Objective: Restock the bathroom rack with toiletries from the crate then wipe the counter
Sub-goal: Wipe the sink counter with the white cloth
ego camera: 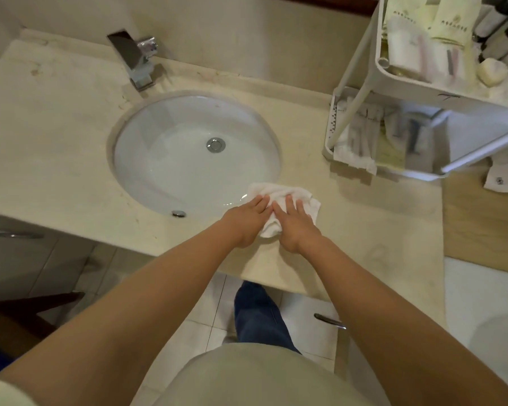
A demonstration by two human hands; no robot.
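A white cloth (279, 193) lies bunched on the beige counter (56, 136), at the front right rim of the sink (170, 171). My left hand (248, 219) and my right hand (296, 227) press flat on it side by side, fingers straight. At the right stands the white two-tier rack (361, 48). Its top shelf holds cream sachets (452, 22), small round soaps (491, 72) and dark bottles (502, 33). Its lower shelf (330, 127) holds wrapped packets. No crate is in view.
A chrome faucet (135, 58) stands behind the sink. A white folded item (503, 178) lies on a wooden surface to the right of the counter. The counter's front edge runs just below my wrists, with tiled floor (194, 317) underneath.
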